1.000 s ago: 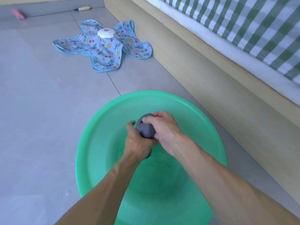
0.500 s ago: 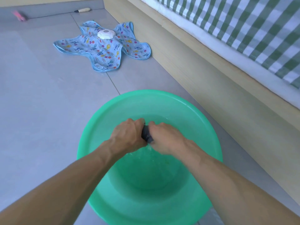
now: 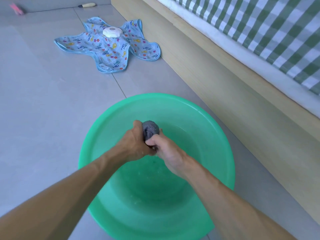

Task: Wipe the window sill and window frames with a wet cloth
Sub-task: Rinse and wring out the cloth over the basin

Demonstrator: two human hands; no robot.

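A dark grey wet cloth (image 3: 150,129), bunched into a tight wad, sits over the middle of a green plastic basin (image 3: 110,122) on the floor. My left hand (image 3: 135,144) grips the cloth's left side, fingers wrapped round it. My right hand (image 3: 164,151) grips its lower right end, touching the left hand. The wad's rounded top sticks out above both fists. Shallow water lies in the basin's bottom. No window sill or frame is in view.
A blue patterned fabric mat (image 3: 107,49) with a white round object (image 3: 112,32) on it lies on the grey tile floor beyond the basin. A wooden bed base (image 3: 225,80) with green checked bedding (image 3: 268,28) runs along the right. A knife-like tool (image 3: 87,5) lies far back.
Both hands have twisted the cloth: half a second ago it was almost hidden between the fists, now its rounded end shows above them again. The hands stay over the basin.
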